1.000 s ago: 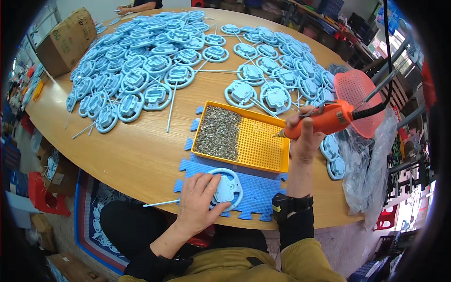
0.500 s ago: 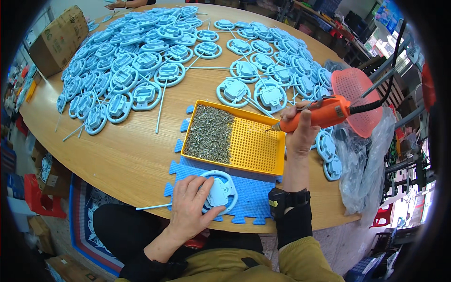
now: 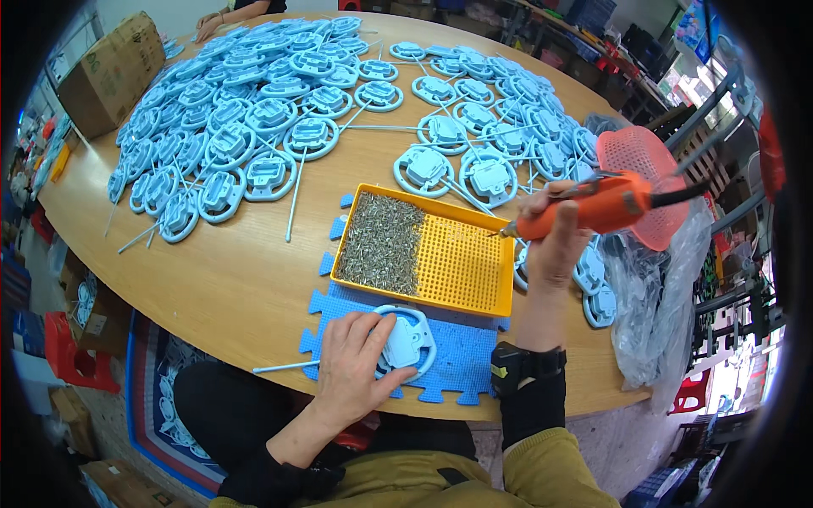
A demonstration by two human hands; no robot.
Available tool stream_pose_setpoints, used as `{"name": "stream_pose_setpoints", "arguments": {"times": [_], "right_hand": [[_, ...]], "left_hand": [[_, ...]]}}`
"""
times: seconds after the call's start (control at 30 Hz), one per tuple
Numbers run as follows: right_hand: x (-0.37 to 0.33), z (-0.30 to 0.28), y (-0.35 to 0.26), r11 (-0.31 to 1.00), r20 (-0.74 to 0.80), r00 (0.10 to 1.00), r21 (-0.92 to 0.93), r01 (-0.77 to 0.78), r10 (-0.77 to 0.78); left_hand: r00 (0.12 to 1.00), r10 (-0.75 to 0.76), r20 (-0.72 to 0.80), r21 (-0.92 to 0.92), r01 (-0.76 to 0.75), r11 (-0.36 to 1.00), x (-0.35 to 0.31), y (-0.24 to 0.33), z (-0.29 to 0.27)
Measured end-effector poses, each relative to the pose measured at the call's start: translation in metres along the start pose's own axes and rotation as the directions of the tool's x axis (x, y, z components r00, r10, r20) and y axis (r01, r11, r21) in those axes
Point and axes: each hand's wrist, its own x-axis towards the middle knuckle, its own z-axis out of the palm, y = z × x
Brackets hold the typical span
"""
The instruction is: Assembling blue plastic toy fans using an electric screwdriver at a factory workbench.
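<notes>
The left hand [image 3: 351, 364], half-curled over the left side of the ring [image 3: 405, 345], holds it on the near mat [image 3: 461, 343], the right hand [image 3: 555, 241] grips the driver [image 3: 597, 206] at the tray's [image 3: 466, 261] right end, and the one-sided hold, if slackened, could let the ring turn.

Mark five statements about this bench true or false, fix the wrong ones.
1. The right hand holds an orange power screwdriver. True.
2. The left hand is lifted clear of the light-blue ring-shaped part. False: the left hand holds that part.
3. That part lies on a blue foam mat. True.
4. Small metal pieces fill the whole yellow tray. False: they cover its left portion; the right shows bare perforated floor.
5. A cardboard box stands at the far left of the table. True.
</notes>
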Motion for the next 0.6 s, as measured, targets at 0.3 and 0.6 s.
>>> {"name": "stream_pose_setpoints", "arguments": {"times": [0.3,0.6], "right_hand": [[-0.053,0.052,-0.061,0.957,0.23,0.961,0.205,-0.205,0.157],[-0.089,0.074,-0.053,0.951,0.332,0.917,0.131,-0.279,0.224]], "left_hand": [[0.997,-0.045,-0.068,0.015,0.046,0.999,0.003,0.003,0.004],[0.995,-0.096,-0.035,0.06,0.098,0.993,0.002,0.005,0.002]]}}
